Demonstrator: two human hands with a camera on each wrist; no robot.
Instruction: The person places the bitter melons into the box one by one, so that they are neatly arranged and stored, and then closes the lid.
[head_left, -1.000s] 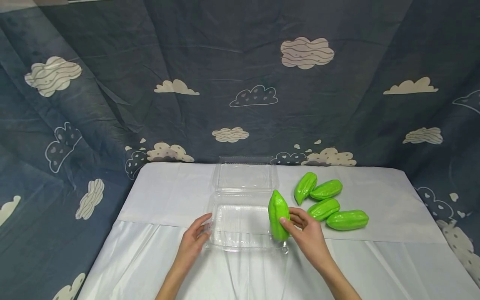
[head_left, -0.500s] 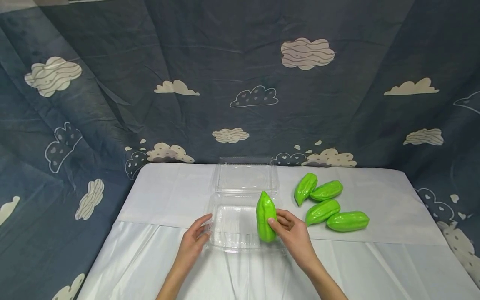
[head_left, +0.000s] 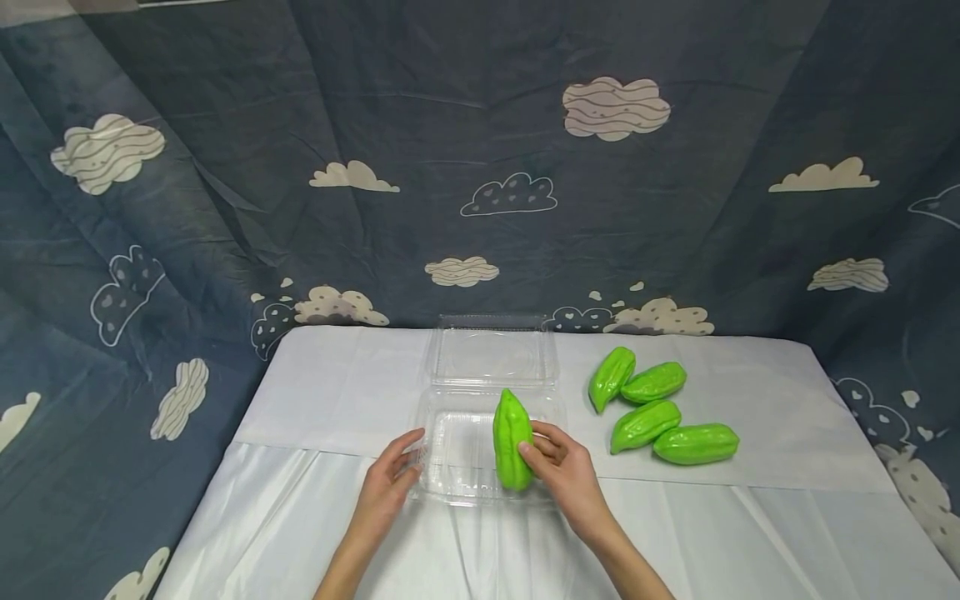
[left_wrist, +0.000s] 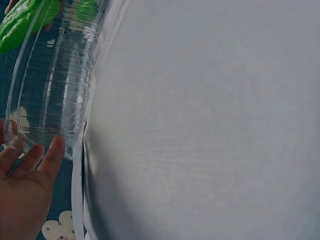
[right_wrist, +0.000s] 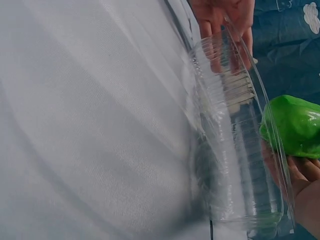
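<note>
A green, ribbed star fruit (head_left: 512, 442) is pinched between the thumb and fingers of my right hand (head_left: 566, 471). It stands nearly upright, pointed end up, over the right half of the base of a clear plastic clamshell container (head_left: 450, 492). In the right wrist view the star fruit (right_wrist: 292, 125) shows beyond the container's upper rim. My left hand (head_left: 386, 483) touches the container's left side. From the left wrist view, its fingers (left_wrist: 54, 157) lie fairly straight against the clear end wall. The container's lid (head_left: 491, 354) is folded back behind the base.
Several more green star fruits (head_left: 696, 443) lie in a loose cluster on the white-covered table (head_left: 795, 417), right of the container. Behind the table hangs a dark blue cloth (head_left: 510, 125) with cloud prints, which also runs along the left and right.
My right hand has carried the star fruit leftward, from the container's right edge to over its base. The left hand has stayed at the container's left side.
</note>
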